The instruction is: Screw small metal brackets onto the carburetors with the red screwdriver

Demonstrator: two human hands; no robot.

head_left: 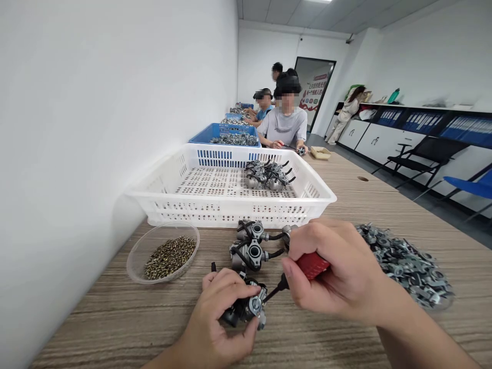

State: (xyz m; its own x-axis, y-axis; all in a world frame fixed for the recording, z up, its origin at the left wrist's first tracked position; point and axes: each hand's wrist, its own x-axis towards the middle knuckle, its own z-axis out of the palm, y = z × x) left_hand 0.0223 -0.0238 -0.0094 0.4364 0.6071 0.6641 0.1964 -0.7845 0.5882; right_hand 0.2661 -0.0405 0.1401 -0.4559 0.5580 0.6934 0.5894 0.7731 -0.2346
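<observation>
Pinching the near carburetor [254, 306] in my left hand [213, 315], thumb and fingers closed round the body; on the wood-grain table [115, 328] or just above it, can't tell. Right hand [340, 274] is wrapped firmly round the red-handled screwdriver [313, 266]. Shaft slants down-left, tip at the carburetor's right side; can't see whether it's seated. To do this well I'd line the shaft up square, press before twisting, and brace the body against rolling. Left fingertips sit close to the tip, so a slip could nick them.

Just beyond: more carburetors [246, 253] on the table. Containers: clear bowl [132, 264] at left, heap of small brass-coloured screws [169, 259] in it. Right, clear dish [442, 306] piled with metal brackets [415, 271], partly behind my right hand. Ahead, white perforated crate [223, 211], carburetor cluster [267, 177] toward its right side. Blue crate [198, 134] behind it: metal parts [234, 139], too small to identify.
</observation>
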